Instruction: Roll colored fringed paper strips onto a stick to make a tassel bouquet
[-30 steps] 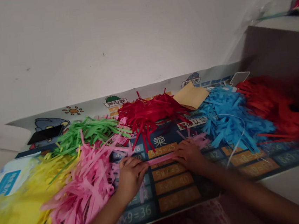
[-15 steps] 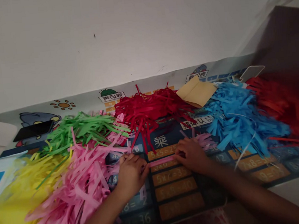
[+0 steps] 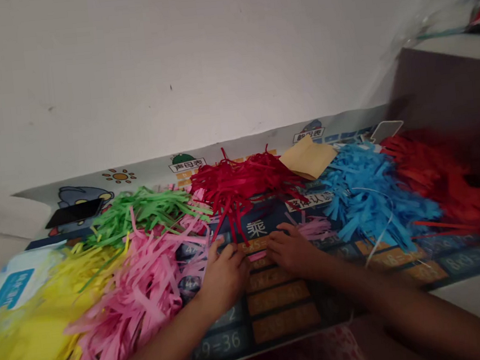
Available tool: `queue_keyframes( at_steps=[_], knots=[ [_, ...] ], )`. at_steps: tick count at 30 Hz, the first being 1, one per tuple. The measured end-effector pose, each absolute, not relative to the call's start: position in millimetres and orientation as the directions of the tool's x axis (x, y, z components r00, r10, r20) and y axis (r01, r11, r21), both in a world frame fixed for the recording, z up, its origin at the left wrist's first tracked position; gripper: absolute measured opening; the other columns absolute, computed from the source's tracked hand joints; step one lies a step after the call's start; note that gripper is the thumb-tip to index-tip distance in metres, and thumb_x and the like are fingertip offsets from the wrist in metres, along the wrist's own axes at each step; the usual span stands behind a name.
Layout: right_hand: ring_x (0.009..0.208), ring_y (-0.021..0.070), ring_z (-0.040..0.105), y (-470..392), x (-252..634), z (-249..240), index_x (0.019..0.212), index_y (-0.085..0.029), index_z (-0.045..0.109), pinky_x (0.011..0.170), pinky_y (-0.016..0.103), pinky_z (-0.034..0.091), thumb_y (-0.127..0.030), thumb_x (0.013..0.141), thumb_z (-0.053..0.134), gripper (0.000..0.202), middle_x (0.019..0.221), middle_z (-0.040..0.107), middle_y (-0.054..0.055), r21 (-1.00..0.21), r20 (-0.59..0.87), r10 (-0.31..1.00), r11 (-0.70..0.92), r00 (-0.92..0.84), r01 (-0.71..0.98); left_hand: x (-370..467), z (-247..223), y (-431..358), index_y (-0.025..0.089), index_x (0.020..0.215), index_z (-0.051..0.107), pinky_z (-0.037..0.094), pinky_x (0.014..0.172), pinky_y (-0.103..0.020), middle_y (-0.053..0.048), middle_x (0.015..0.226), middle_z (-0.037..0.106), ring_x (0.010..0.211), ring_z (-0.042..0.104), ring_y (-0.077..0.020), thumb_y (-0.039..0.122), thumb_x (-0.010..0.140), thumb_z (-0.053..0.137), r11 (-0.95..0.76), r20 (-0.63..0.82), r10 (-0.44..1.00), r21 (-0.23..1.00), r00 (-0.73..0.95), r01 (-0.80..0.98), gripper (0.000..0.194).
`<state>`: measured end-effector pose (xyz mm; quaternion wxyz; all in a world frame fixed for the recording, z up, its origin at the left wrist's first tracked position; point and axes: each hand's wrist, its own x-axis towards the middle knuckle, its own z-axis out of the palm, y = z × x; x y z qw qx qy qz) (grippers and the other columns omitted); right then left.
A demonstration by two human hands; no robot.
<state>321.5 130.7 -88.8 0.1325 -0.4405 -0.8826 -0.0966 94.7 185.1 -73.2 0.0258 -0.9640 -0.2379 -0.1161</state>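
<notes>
- A red-and-pale patterned cloth [image 3: 299,355] shows below the front edge of the dark mat [image 3: 283,297], which is printed with sums.
- Yellow strips [image 3: 46,329] fill the near left corner, blurred in part, with a pale blue-and-white packet [image 3: 12,287] beside them.
- Pink strips [image 3: 144,285] lie in a loose heap between the yellow ones and the left hand [image 3: 227,274].
- The left hand rests over the middle of the mat, fingers bent, touching the left end of a pink band [image 3: 256,256]; whether it is clamped on the band I cannot tell.
- The right hand [image 3: 293,251] touches the band's other end with curled fingers; its grip is hidden too.
- The band lies flat across the sums, in the short gap between the two hands.
- Lilac strips [image 3: 315,227] fan out just beyond the right hand.
- Blue strips [image 3: 377,195] are heaped further right, a white cord [image 3: 390,216] over them, with red strips [image 3: 444,183] beside them in shade.
- Green strips [image 3: 141,209] lie behind the pink heap, near a black phone [image 3: 74,213].
- Crimson strips [image 3: 240,180] spread beyond the hands, beside a tan paper [image 3: 308,158].
- A pale wall [image 3: 212,64] stands behind.
</notes>
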Motion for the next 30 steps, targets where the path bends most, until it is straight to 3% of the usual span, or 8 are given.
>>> queue_keyframes(
  at_steps=[5, 9, 14, 18, 21, 23, 27, 30],
  knots=[
    [0.091, 0.0218, 0.050, 136.4, 302.4, -84.5, 0.086, -0.019, 0.065, 0.082, 0.040, 0.030, -0.028, 0.091, 0.062, 0.011, 0.089, 0.066, 0.004, -0.074, 0.305, 0.864, 0.440, -0.400, 0.895, 100.8, -70.1, 185.3, 0.021, 0.086, 0.066, 0.027, 0.101, -0.053, 0.000, 0.079, 0.066, 0.090, 0.056, -0.0218, 0.021, 0.088, 0.059, -0.869, 0.287, 0.478, 0.018, 0.830, 0.495, 0.007],
    [0.088, 0.0209, 0.050, 135.6, 288.1, -90.4, 0.089, -0.018, 0.064, 0.079, 0.039, 0.030, -0.023, 0.093, 0.059, 0.007, 0.091, 0.066, 0.005, -0.034, 0.337, 0.826, 0.489, -0.451, 0.871, 99.8, -73.2, 184.3, 0.019, 0.079, 0.065, 0.029, 0.099, -0.050, -0.001, 0.077, 0.066, 0.086, 0.056, -0.0210, 0.017, 0.086, 0.060, -0.864, 0.320, 0.475, -0.004, 0.820, 0.503, 0.010],
    [0.084, 0.0190, 0.050, 131.5, 306.4, -103.6, 0.085, -0.019, 0.065, 0.076, 0.037, 0.030, -0.024, 0.095, 0.058, 0.013, 0.090, 0.068, 0.002, -0.072, 0.369, 0.840, 0.453, -0.398, 0.889, 90.5, -78.0, 187.7, 0.020, 0.089, 0.068, 0.029, 0.096, -0.049, -0.002, 0.083, 0.070, 0.085, 0.059, -0.0213, 0.018, 0.090, 0.058, -0.863, 0.359, 0.483, 0.041, 0.799, 0.503, 0.011],
    [0.084, 0.0190, 0.051, 127.4, 325.8, -107.4, 0.079, -0.020, 0.067, 0.077, 0.036, 0.032, -0.027, 0.089, 0.066, 0.012, 0.086, 0.067, 0.001, -0.284, 0.380, 0.892, 0.366, -0.246, 0.886, 80.7, -78.7, 193.4, 0.023, 0.091, 0.070, 0.028, 0.095, -0.048, -0.002, 0.087, 0.072, 0.087, 0.060, -0.0220, 0.020, 0.091, 0.057, -0.840, 0.348, 0.540, 0.168, 0.766, 0.516, 0.014],
    [0.083, 0.0186, 0.052, 128.1, 332.2, -105.7, 0.074, -0.019, 0.068, 0.077, 0.033, 0.035, -0.025, 0.081, 0.075, 0.012, 0.080, 0.064, 0.001, -0.462, 0.308, 0.942, 0.273, -0.135, 0.844, 75.3, -80.3, 197.9, 0.024, 0.085, 0.071, 0.031, 0.088, -0.044, -0.002, 0.085, 0.071, 0.086, 0.060, -0.0221, 0.025, 0.090, 0.059, -0.780, 0.308, 0.624, 0.308, 0.718, 0.545, 0.013],
    [0.083, 0.0183, 0.053, 130.2, 332.3, -102.0, 0.073, -0.019, 0.068, 0.079, 0.034, 0.037, -0.023, 0.079, 0.077, 0.011, 0.080, 0.063, 0.001, -0.515, 0.249, 0.963, 0.225, -0.107, 0.827, 74.3, -82.1, 200.3, 0.024, 0.081, 0.071, 0.032, 0.083, -0.041, -0.002, 0.084, 0.069, 0.085, 0.059, -0.0224, 0.030, 0.088, 0.062, -0.727, 0.258, 0.677, 0.375, 0.689, 0.574, 0.013],
    [0.083, 0.0195, 0.053, 135.8, 326.5, -92.0, 0.072, -0.019, 0.067, 0.077, 0.034, 0.036, -0.021, 0.077, 0.075, 0.010, 0.080, 0.062, 0.001, -0.490, 0.104, 0.993, 0.095, -0.050, 0.866, 79.0, -83.1, 201.7, 0.023, 0.077, 0.069, 0.032, 0.083, -0.042, -0.003, 0.083, 0.068, 0.087, 0.058, -0.0246, 0.030, 0.086, 0.063, -0.675, 0.205, 0.731, 0.353, 0.651, 0.648, 0.013],
    [0.086, 0.0206, 0.052, 138.1, 323.7, -88.6, 0.078, -0.021, 0.067, 0.080, 0.038, 0.032, -0.022, 0.080, 0.073, 0.006, 0.084, 0.064, 0.001, -0.380, 0.135, 0.984, 0.162, -0.119, 0.911, 83.9, -79.1, 199.2, 0.022, 0.079, 0.068, 0.032, 0.086, -0.045, -0.003, 0.085, 0.068, 0.090, 0.057, -0.0254, 0.023, 0.083, 0.066, -0.684, 0.187, 0.726, 0.295, 0.662, 0.667, 0.004]
  ],
)
